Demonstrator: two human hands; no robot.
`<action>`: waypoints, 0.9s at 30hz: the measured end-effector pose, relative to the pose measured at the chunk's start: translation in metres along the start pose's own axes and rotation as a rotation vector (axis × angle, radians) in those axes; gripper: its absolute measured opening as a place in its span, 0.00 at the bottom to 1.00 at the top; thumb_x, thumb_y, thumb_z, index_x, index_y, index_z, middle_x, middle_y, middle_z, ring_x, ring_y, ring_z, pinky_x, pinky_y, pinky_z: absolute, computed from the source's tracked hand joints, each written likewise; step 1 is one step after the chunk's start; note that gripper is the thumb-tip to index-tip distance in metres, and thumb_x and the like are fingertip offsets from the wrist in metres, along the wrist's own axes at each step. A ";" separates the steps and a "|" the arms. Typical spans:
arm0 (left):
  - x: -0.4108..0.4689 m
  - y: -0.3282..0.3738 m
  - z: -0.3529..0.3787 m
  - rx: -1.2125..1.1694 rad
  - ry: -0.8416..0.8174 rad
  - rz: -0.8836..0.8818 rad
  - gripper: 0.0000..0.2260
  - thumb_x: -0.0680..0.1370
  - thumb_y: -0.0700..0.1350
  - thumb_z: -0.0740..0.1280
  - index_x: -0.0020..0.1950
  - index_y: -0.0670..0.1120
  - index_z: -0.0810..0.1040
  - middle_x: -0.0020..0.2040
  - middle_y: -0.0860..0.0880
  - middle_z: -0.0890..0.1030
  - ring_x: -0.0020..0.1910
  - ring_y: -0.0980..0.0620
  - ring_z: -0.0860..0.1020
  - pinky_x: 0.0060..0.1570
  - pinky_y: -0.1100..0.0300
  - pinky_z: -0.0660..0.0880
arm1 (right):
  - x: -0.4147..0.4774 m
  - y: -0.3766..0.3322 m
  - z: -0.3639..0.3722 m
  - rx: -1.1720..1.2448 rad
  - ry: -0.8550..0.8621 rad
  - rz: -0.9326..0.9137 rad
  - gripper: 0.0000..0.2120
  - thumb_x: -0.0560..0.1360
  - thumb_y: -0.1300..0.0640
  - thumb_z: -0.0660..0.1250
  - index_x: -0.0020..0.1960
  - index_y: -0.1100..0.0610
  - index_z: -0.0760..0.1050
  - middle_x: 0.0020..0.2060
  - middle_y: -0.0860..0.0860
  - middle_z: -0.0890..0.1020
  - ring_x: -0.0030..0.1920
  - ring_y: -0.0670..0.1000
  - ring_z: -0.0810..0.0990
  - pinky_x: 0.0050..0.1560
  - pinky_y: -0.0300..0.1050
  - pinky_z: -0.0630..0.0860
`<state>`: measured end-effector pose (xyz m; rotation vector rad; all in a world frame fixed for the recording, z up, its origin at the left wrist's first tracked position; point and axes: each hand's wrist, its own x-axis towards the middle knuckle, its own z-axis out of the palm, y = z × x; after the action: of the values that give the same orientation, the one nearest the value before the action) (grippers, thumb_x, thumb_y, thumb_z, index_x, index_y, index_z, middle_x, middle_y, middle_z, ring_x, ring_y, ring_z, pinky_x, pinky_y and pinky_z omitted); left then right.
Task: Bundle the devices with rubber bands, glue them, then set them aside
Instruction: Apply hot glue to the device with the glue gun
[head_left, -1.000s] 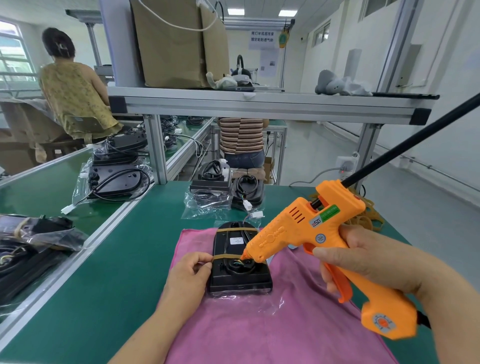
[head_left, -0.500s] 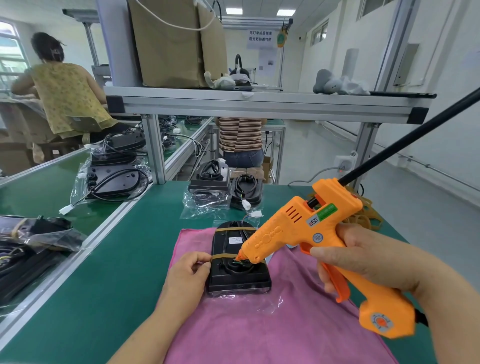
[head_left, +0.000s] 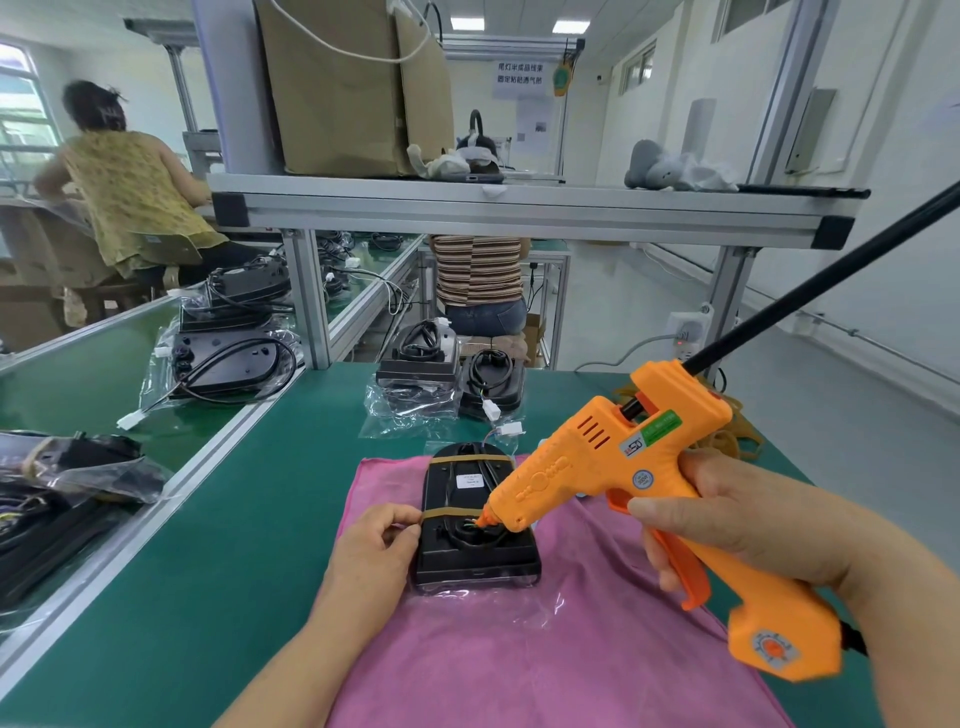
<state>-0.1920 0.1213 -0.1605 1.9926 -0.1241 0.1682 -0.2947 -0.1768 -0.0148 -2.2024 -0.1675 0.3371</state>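
Pink cloth on green workbench, factory room

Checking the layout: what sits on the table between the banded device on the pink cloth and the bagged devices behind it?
In the head view, only a white connector on its wires and bare green table; the banded device stays apart from the bagged devices.

Plastic, cloth and metal around the device

The device is black matt plastic, bound by two tan rubber bands and lying on crinkled, glossy clear film. Under it is a pink cloth, soft and slightly napped, on a smooth green mat. Just right of the device, the glue gun is smooth orange plastic with a faint sheen. Behind the device, the frame is brushed grey metal, with plain brown cardboard on top.
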 end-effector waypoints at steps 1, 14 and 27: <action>0.000 0.000 0.000 0.004 -0.001 0.002 0.12 0.78 0.38 0.67 0.42 0.55 0.82 0.41 0.65 0.82 0.39 0.66 0.78 0.35 0.73 0.68 | 0.000 0.000 0.000 0.025 -0.025 0.013 0.16 0.77 0.41 0.66 0.61 0.43 0.69 0.44 0.51 0.86 0.45 0.51 0.86 0.50 0.49 0.82; 0.000 0.000 0.000 0.001 0.000 -0.004 0.11 0.78 0.39 0.67 0.43 0.54 0.83 0.40 0.60 0.83 0.39 0.65 0.78 0.34 0.74 0.68 | 0.002 -0.001 0.000 -0.040 0.027 0.009 0.15 0.77 0.41 0.66 0.59 0.47 0.71 0.42 0.51 0.86 0.47 0.55 0.85 0.47 0.42 0.79; 0.000 -0.002 0.000 0.031 -0.002 0.001 0.11 0.78 0.39 0.67 0.43 0.55 0.82 0.42 0.63 0.82 0.40 0.65 0.78 0.37 0.68 0.68 | 0.008 0.038 0.017 0.796 0.523 0.108 0.26 0.69 0.44 0.68 0.57 0.64 0.77 0.44 0.63 0.85 0.42 0.59 0.86 0.34 0.51 0.83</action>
<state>-0.1918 0.1216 -0.1621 2.0237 -0.1247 0.1695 -0.2920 -0.1852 -0.0560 -1.4396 0.3264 -0.1187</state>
